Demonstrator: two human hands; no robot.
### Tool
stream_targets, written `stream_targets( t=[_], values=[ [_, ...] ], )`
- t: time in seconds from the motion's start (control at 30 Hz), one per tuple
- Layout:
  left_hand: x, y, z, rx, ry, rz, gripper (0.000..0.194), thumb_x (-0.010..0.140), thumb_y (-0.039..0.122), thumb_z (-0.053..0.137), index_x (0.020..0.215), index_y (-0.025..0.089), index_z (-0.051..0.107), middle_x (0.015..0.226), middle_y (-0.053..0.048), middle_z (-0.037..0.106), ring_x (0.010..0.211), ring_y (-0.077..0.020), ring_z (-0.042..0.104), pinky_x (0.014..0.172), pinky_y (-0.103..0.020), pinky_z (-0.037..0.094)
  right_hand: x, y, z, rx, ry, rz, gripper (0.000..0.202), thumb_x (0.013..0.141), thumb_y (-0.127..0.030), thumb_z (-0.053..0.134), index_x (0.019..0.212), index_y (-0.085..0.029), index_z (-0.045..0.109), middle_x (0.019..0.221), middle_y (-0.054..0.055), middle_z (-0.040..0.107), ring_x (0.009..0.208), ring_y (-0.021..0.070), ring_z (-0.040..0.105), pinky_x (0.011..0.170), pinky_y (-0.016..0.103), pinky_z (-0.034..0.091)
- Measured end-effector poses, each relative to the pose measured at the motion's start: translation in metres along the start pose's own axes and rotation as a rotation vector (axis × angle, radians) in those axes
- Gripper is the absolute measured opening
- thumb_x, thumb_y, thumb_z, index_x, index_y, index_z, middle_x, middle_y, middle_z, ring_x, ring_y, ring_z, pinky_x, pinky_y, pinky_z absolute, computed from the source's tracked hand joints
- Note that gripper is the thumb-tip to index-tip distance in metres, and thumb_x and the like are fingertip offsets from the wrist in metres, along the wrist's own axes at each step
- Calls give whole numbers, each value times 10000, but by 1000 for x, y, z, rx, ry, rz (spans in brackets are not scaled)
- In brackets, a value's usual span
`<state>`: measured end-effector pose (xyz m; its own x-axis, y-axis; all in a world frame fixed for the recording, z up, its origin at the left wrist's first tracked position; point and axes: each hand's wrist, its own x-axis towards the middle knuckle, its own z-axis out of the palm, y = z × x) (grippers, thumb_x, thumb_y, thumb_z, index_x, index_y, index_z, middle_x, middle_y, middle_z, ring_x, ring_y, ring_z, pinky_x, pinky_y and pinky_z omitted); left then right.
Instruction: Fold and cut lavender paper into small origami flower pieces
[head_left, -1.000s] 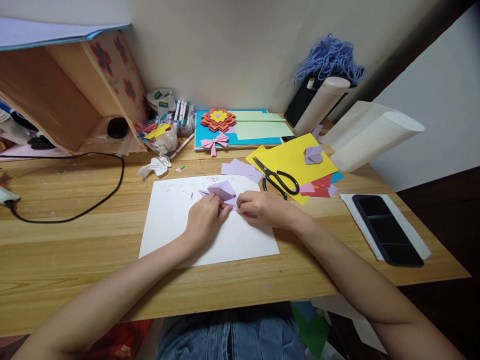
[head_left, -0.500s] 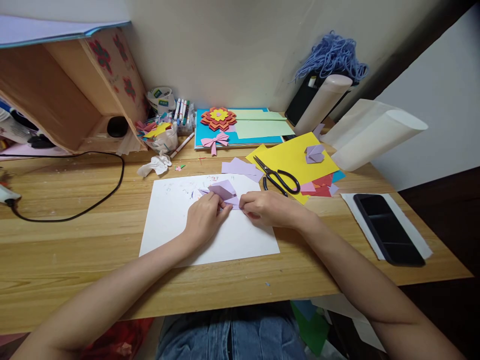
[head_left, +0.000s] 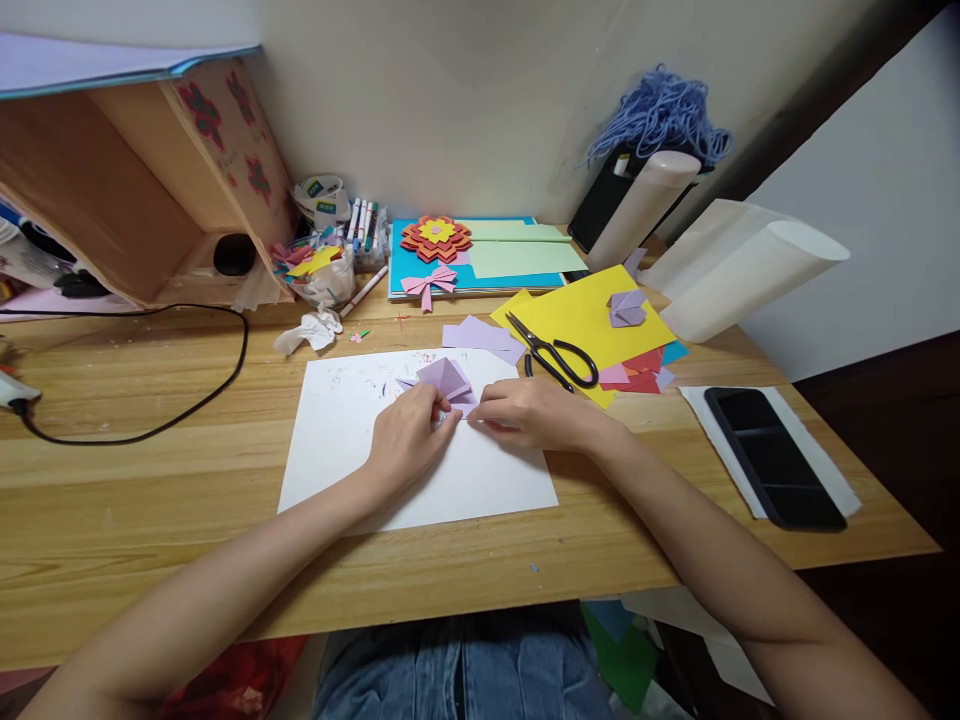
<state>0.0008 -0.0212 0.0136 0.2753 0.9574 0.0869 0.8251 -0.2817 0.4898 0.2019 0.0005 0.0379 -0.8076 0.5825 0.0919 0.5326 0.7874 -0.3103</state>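
Note:
A folded piece of purple paper (head_left: 445, 377) lies over a white sheet (head_left: 345, 460) on the wooden desk, with flaps standing up. My left hand (head_left: 406, 430) pinches its left and near edge between thumb and fingers. From the right, my right hand (head_left: 517, 412) is closed at the paper's lower right edge, its fingertips hiding part of the fold. Just beyond lie loose purple paper pieces (head_left: 484, 338). Black-handled scissors (head_left: 555, 352) rest on a yellow sheet (head_left: 577, 318), near a second folded purple piece (head_left: 627, 309).
A phone (head_left: 776, 458) lies on white paper at the right, near a rolled white sheet (head_left: 757, 280). Behind are a layered paper flower (head_left: 436, 240), a pink bow (head_left: 429, 285) and markers (head_left: 363, 222). A cardboard box (head_left: 232, 170) and a black cable (head_left: 187, 418) occupy the left.
My right hand has shifted slightly left along the purple paper's near edge. The upper flap of the paper has tilted a little. My left hand stays almost in place.

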Motion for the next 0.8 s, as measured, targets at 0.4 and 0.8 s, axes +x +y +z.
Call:
stream_targets(
  t=[0.4,0.8],
  values=[
    [-2,-3,2,-28,0,39,60,856,255,483,852,201,511,800,-2,608,725,-162,557,586,-271,369,1,4,14,-81,115,-71,180,857,-183,511,730,-172,637,749,25,600,639,108,496,535,239,306],
    [-3,-3,1,-32,-1,67,77,861,227,464,851,196,535,797,-8,603,734,-159,547,605,-275,377,2,3,15,-180,108,-129,192,872,-183,471,884,-210,660,789,32,603,675,126,502,536,249,298]
  ],
)
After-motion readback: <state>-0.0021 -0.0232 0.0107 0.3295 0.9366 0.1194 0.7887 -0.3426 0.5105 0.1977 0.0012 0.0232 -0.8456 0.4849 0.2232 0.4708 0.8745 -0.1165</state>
